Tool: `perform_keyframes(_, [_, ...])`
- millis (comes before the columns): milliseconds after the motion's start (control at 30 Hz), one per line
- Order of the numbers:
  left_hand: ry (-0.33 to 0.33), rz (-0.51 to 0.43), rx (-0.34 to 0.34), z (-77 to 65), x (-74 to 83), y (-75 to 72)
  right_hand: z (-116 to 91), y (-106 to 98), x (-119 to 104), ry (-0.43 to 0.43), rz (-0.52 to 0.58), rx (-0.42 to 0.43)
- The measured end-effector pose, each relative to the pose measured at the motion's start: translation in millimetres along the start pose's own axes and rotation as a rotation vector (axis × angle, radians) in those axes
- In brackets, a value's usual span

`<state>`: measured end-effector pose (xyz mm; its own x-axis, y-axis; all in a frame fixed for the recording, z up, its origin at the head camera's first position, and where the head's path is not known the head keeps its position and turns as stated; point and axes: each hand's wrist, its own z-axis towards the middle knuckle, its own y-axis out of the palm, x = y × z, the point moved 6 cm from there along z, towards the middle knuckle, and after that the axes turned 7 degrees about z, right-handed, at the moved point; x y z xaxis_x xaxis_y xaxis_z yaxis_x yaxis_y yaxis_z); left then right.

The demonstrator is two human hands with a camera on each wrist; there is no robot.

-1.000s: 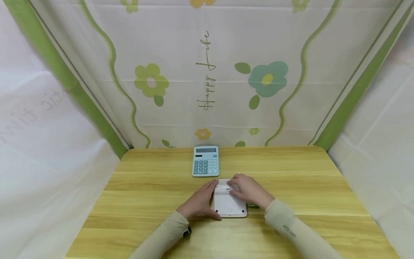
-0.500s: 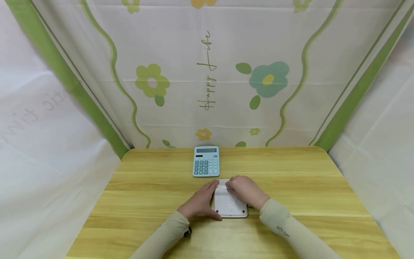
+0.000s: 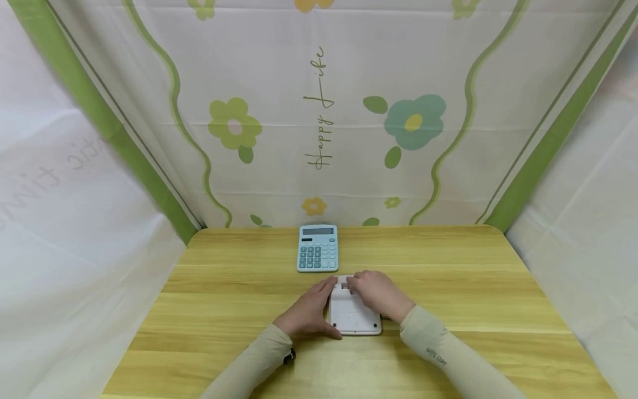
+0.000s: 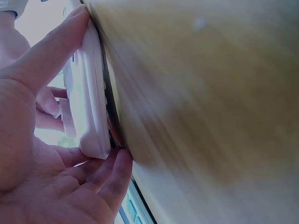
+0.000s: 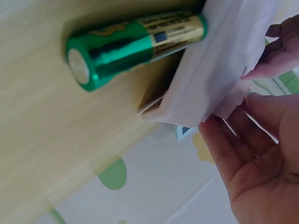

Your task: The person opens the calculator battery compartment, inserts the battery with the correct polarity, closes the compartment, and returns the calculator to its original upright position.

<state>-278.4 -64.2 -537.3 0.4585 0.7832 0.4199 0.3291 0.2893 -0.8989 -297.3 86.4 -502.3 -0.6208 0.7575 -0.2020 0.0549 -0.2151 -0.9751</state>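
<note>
A white calculator (image 3: pixel 355 317) lies face down on the wooden table, its back with small dark feet turned up. My left hand (image 3: pixel 306 310) grips its left side, thumb at the near corner and fingertips at the far one. At the far end of the back, my right hand (image 3: pixel 381 295) pinches the small battery cover (image 5: pixel 230 101) between thumb and fingers, tilted up from the case. Beside it, part of a dark battery slot shows in the head view. A green and gold battery (image 5: pixel 133 46) lies on the table along the calculator's right side, mostly hidden in the head view.
A light blue calculator (image 3: pixel 318 248) lies face up just beyond the white one, near the table's back edge. Behind the table (image 3: pixel 239 293) hangs a white curtain (image 3: pixel 279 77) with flowers, and more cloth closes off both sides.
My right hand has moved left and closed its fingers on the battery cover. The cover has come up, baring part of the slot. My left hand has stayed in place.
</note>
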Motion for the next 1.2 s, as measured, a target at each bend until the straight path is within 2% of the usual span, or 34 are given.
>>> perform_keyframes(267, [-0.012, 0.007, -0.015, 0.7, -0.6, 0.3, 3.5, -5.5, 6.1, 0.023, 0.138, 0.036])
perform_keyframes(433, [-0.008, 0.011, -0.010, 1.6, -1.1, 0.6, 4.0, -5.8, 7.5, 0.048, 0.155, 0.034])
perform_keyframes(1200, [-0.002, 0.007, -0.004, -0.1, -0.7, -0.4, 3.5, -5.1, 10.4, 0.060, 0.198, 0.038])
